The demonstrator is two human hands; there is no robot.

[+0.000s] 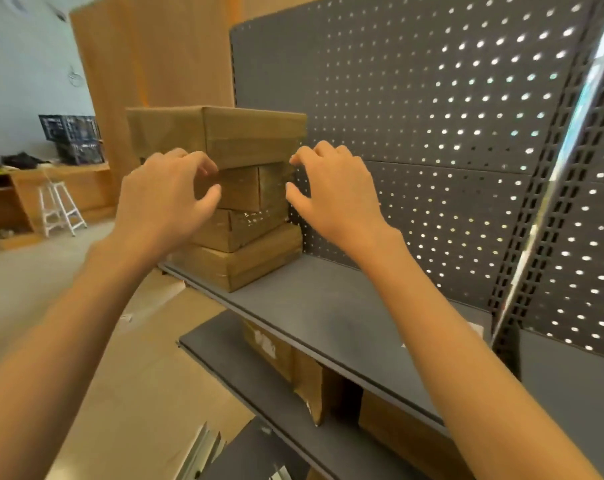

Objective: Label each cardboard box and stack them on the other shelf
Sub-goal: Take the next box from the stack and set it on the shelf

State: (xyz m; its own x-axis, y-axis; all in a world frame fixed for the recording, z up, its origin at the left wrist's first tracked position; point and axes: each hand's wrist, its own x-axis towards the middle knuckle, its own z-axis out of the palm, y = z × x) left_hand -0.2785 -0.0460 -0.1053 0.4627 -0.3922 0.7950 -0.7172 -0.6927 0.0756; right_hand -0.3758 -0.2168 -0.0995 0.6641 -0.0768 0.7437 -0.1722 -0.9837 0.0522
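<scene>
Your left hand (pixel 165 195) and right hand (pixel 331 188) hover before the stack of cardboard boxes (pixel 234 199), fingers loosely curled and holding nothing, one at each side of the small second box (pixel 240 188). On that box sits the large top box (pixel 245 135), overhanging it. This stack stands at the left end of the grey shelf (pixel 328 306), against the pegboard (pixel 449 116). Below the stack, more boxes (pixel 286 355) lie on the lower shelf (pixel 259 382). Far left of the stack stand a white stool (pixel 60 209) and dark crates (pixel 73 138).
</scene>
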